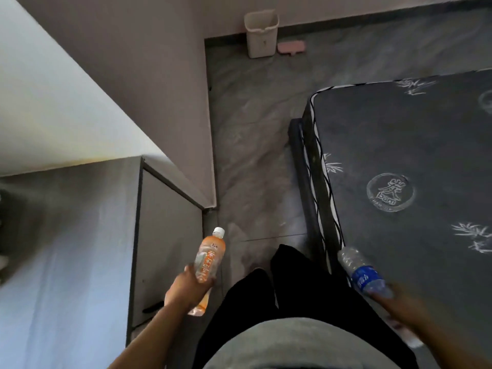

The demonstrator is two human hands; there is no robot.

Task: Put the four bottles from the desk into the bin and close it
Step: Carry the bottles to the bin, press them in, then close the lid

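Grey floor (255, 134) runs free between desk (80, 235) edge and mattress (399, 155) edge, towards the bin (261, 35). Left hand (186, 286) grips an orange bottle (210, 257). Right hand (399, 302) grips a blue-label bottle (364, 275).

Room is reading dim overall, w/ a cool grey cast. Brightest patch is sitting upper left of frame, where light is washing the white wall (53, 102) pale blue-white. Lower right is falling into deep shadow. Right hand (396, 304) is smearing w/ motion blur. Wide-angle lens is bending straight lines near the edges. Fine detail is looking soft and grainy.
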